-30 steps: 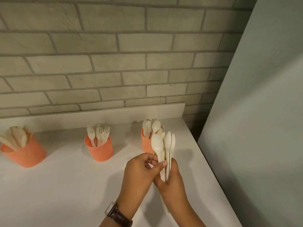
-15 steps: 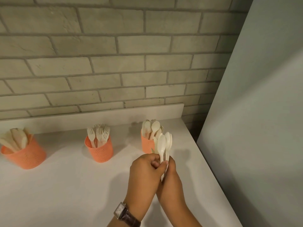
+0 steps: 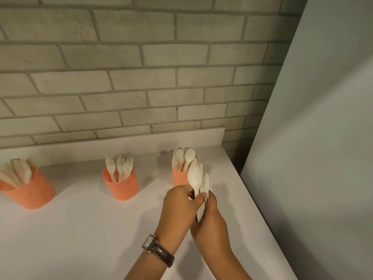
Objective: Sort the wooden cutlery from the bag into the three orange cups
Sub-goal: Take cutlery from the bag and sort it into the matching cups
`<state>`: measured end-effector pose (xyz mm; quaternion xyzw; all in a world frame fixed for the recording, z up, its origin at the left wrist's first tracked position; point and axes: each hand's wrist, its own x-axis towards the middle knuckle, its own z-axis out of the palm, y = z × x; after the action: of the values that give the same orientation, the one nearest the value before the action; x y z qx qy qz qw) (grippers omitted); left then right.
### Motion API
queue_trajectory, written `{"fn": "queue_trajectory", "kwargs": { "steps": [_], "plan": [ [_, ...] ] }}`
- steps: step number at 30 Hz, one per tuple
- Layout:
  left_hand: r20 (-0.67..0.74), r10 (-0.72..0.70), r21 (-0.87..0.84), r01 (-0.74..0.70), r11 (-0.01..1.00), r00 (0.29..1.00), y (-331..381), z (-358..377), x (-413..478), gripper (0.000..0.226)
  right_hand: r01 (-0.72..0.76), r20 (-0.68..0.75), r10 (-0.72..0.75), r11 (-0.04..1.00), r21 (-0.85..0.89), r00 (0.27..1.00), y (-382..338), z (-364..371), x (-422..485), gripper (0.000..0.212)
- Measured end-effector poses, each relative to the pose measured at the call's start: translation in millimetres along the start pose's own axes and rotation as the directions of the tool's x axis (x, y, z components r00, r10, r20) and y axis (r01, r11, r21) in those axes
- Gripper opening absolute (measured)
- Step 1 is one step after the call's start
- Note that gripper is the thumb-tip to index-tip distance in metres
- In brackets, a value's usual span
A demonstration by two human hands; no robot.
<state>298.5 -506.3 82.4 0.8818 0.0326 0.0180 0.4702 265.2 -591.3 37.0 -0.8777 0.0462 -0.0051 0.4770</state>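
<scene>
Spoons point(image 3: 198, 183) in a small bundle stand bowl-up at lower centre-right of the frame, clasped between your two hands; their long axis runs near vertical, tilted slightly toward the top of the frame; the spoon cup point(image 3: 180, 176) lies directly beyond the bowls, just above and left of the grip, partly hidden behind them. Your right hand point(image 3: 210, 223) wraps the handles from below; your left hand point(image 3: 178, 205) pinches the front spoon at its neck; both are closed on the bundle, and the left sits nearer the cup. Counter point(image 3: 84, 225) fills the lower left; the knife cup point(image 3: 30, 191) stands at the far left edge; the fork cup point(image 3: 121, 183) stands at centre, well apart from the grip. Nothing stands between bundle and spoon cup, though that cup already looks crowded; expect the handles to catch on spoons inside. No bag is in view.
</scene>
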Motion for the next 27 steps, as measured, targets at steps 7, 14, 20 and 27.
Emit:
{"fn": "queue_trajectory", "kwargs": {
  "steps": [7,14,20,27],
  "plan": [
    [0.272,-0.165,-0.472,0.281,0.836,0.948,-10.5,-16.5,11.1,0.016,-0.146,0.105,0.112,0.898,0.415,0.988,-6.8,-3.1,6.1,0.049],
    [0.420,-0.119,-0.627,0.383,0.678,0.899,-15.4,-33.2,21.0,0.022,-0.224,0.255,0.089,0.789,0.573,0.963,0.7,-13.3,6.4,0.060],
    [0.453,-0.082,-0.669,0.400,0.627,0.888,-10.1,-39.6,33.9,0.019,-0.235,0.356,0.004,0.757,0.610,0.935,8.9,-15.0,12.8,0.057],
    [0.461,-0.069,-0.756,0.432,0.492,0.885,-9.8,-48.9,46.4,0.019,-0.226,0.354,-0.004,0.762,0.606,0.935,16.9,-19.4,18.5,0.052]
  ]
}}
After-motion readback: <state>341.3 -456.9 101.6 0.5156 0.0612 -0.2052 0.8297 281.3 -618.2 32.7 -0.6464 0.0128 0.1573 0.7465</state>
